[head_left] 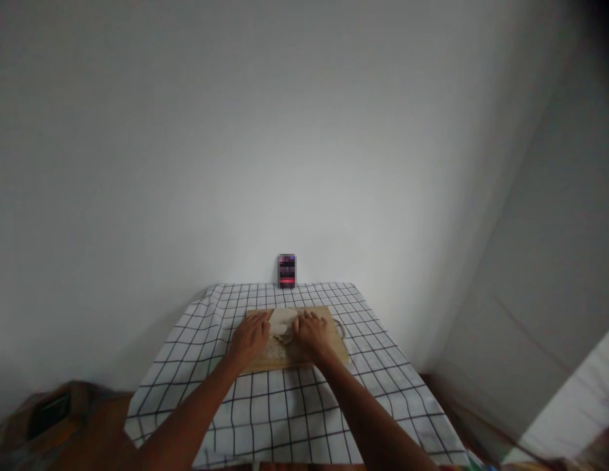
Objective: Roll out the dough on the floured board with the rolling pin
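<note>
A pale, flattened piece of dough point(283, 322) lies on a floured wooden board point(279, 360). At its left side, my left hand point(252, 335) has its fingers bent over the edge of the dough. My right hand point(311, 332) grips the opposite side, fingers curled down onto it. Both palms are low over the board, and the undersides of the fingers are hidden. Loose flour is scattered on the board in front of the dough.
A checked white cloth point(284, 405) covers the table. The board has a metal ring handle point(340, 329) on its right. At the back, a blurred dark phone-like object point(287, 271) leans against the white wall point(284, 131). A brown box-like object point(53, 412) sits low at left.
</note>
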`<state>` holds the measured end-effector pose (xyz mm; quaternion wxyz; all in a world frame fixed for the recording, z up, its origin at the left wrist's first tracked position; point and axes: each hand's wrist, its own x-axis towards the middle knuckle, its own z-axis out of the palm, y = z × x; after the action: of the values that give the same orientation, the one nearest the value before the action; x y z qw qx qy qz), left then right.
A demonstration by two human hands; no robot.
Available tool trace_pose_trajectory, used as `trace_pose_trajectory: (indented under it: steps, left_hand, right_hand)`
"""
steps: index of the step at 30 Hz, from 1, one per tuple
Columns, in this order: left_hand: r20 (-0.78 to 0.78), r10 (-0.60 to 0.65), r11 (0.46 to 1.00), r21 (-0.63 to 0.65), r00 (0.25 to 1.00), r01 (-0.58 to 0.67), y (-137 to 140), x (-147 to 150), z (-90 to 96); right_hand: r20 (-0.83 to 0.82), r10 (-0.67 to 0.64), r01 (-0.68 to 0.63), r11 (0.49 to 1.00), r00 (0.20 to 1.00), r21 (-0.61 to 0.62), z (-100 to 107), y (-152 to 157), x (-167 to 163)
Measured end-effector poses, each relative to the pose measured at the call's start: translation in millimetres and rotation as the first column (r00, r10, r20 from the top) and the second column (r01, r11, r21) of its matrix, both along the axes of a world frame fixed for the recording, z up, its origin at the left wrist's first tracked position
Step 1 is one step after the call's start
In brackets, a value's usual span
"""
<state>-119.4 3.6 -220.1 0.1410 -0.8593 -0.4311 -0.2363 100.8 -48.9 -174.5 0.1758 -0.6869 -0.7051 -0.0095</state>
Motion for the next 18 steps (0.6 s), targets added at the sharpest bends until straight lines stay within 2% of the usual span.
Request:
trace_pose_trajectory:
  steps: [9,13,18]
  left_hand:
    - [-0.069,0.064,0.989,-0.132,0.996,-0.072,-39.8,-8.2,10.0]
    - [-0.065,0.097,0.976,-0.191,0.993,-0.108,-42.5,-7.1,19.8]
    - [-0.06,0.139,0.956,-0.251,0.988,-0.15,-37.4,0.6,27.2]
  right_hand:
    - [-0.057,0.024,-0.021,0.999,0.998,0.047,-11.2,-34.6,-3.9]
    - [-0.052,0.054,-0.052,0.998,0.997,0.038,-10.8,-36.5,-0.3]
    - [-0.041,0.076,-0.079,0.995,0.996,-0.057,3.6,-23.6,4.5]
